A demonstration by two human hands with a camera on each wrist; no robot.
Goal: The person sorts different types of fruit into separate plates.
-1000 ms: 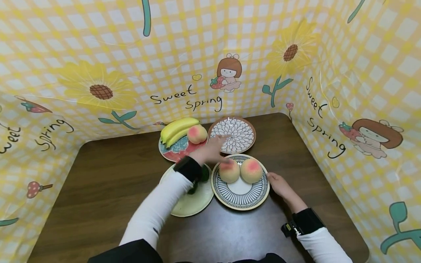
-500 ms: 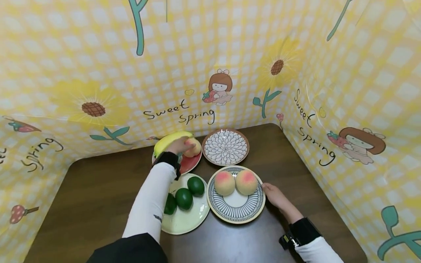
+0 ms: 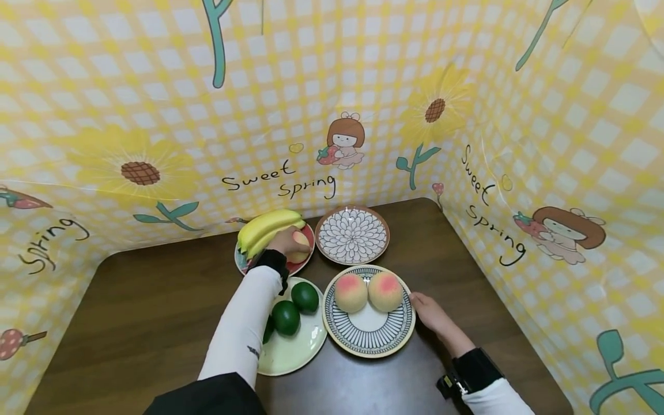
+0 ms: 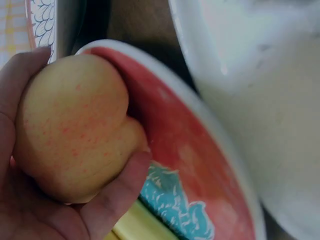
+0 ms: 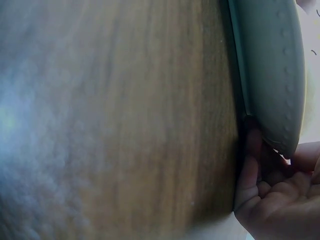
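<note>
Right now your left hand (image 4: 30, 200) is cupping the peach (image 4: 75, 130) over the red plate (image 4: 200, 165), fingers curled around it; it's likely soft-skinned, so be holding broadly, not squeezing.

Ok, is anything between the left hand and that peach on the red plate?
No. The left hand already grips the peach over the red plate, its fingers curled round it. The bananas lie just beside it.
</note>
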